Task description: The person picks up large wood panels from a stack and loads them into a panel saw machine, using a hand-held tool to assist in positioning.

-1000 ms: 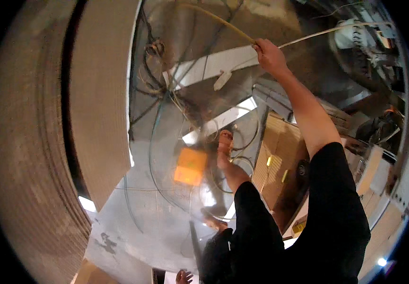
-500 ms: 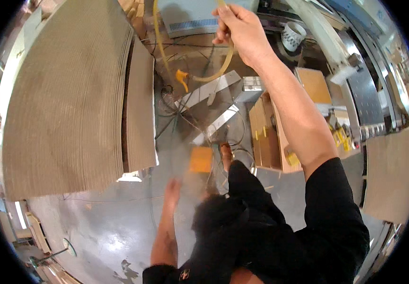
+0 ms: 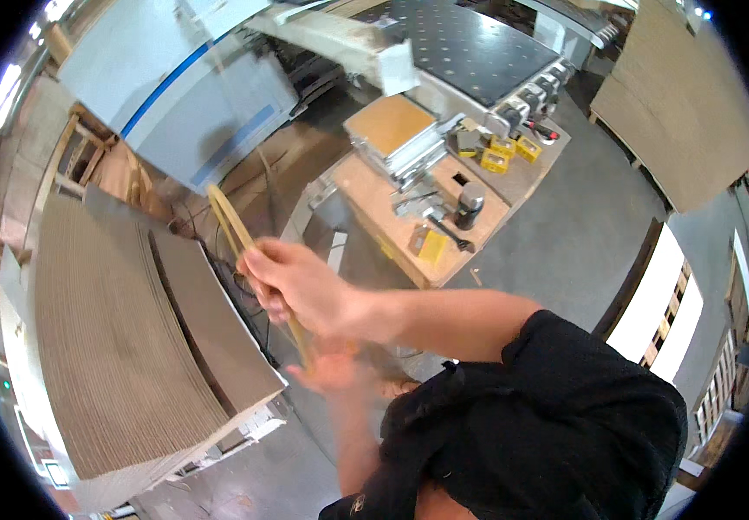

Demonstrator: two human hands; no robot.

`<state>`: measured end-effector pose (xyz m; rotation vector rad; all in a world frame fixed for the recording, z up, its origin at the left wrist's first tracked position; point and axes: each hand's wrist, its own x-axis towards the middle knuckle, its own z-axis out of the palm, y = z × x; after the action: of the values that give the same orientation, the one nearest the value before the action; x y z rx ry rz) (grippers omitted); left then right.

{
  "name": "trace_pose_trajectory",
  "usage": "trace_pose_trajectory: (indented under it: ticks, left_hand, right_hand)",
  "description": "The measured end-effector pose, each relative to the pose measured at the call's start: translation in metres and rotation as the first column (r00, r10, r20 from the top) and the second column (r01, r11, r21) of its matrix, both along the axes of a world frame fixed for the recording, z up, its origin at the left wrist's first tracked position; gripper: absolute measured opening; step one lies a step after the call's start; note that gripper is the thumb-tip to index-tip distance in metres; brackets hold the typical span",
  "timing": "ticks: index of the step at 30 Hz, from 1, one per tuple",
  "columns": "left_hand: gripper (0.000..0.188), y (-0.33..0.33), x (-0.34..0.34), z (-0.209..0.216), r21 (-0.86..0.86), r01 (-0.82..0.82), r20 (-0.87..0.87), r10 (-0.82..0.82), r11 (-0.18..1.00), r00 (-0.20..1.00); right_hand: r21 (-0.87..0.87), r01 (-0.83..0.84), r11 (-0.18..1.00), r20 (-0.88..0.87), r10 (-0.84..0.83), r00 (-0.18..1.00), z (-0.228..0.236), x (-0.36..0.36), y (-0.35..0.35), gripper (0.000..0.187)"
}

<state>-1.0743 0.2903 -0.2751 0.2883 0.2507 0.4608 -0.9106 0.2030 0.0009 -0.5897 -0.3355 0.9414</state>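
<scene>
My right hand (image 3: 301,282) is closed around a loop of yellow hose (image 3: 227,215). The hose's bend sticks up past my fingers, and its lower part runs down toward my left hand (image 3: 335,371). That hand is just below the right one, beside the hose, and smeared by motion; I cannot tell whether it grips anything. A small patch of orange shows faintly above it, too blurred to make out.
A tall stack of brown corrugated sheets (image 3: 114,329) stands at left. Ahead right, a wooden bench (image 3: 374,195) bears small yellow boxes (image 3: 496,161) and a wrench (image 3: 452,230). Beyond are a blue-grey cabinet (image 3: 210,121) and a black perforated machine bed (image 3: 470,52). White boards (image 3: 647,303) lie at right.
The view has swung to the right. My right hand has come down and nearer with the hose. My left hand has come up close to it. The orange nozzle on the hose no longer shows clearly.
</scene>
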Motion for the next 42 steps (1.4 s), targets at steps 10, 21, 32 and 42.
trace_pose_trajectory:
  ticks: [10, 21, 32, 42]
  left_hand:
    - [0.089, 0.009, 0.008, 0.191, 0.133, -0.742, 0.275, 0.695, 0.657, 0.665]
    - [0.064, -0.027, 0.067, 0.447, 0.603, -0.785, 0.381, 0.813, 0.142, 0.441]
    - [0.034, -0.088, 0.481, 0.297, 0.899, 0.325, 0.008, 0.753, -0.294, 0.658]
    - [0.036, -0.130, 0.605, 0.190, 0.936, 0.224, -0.056, 0.512, -0.272, 0.857]
  right_hand:
    - [-0.287, -0.138, 0.948, -0.245, 0.067, 0.967, -0.133, 0.077, -0.222, 0.029]
    - [-0.609, -0.081, 0.789, 0.148, 0.213, 0.966, -0.164, 0.209, -0.358, 0.035]
    - [-0.868, 0.147, 0.475, 0.077, -0.163, 0.984, -0.236, 0.278, -0.523, 0.035]
    - [-0.953, 0.265, 0.144, 0.146, -0.548, 0.824, -0.302, 0.228, -0.664, 0.040]
